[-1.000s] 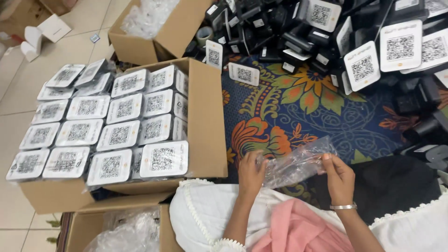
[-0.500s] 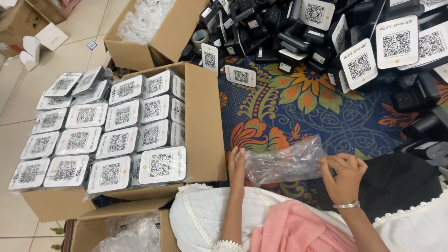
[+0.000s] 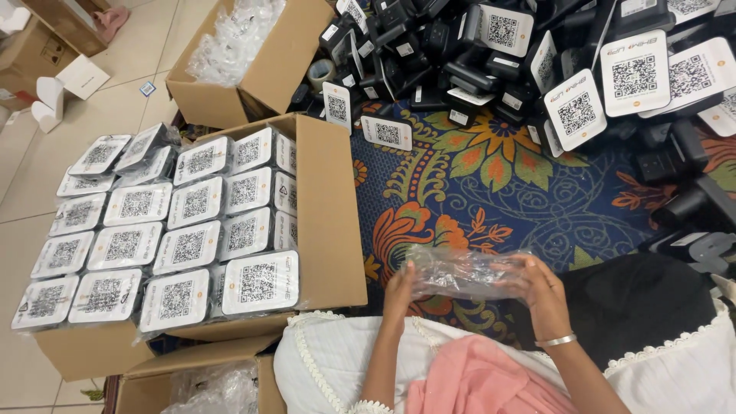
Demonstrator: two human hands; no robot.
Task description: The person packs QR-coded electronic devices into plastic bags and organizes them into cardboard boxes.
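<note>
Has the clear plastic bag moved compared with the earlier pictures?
Yes. The clear plastic bag now lies level and slightly nearer the big cardboard box; earlier it slanted up toward the right.

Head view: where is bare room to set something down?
The patterned blue floral rug lies bare between the open cardboard box of wrapped white code plates, the heap of black devices and the clear plastic bag. Box and heap are crowded.
</note>
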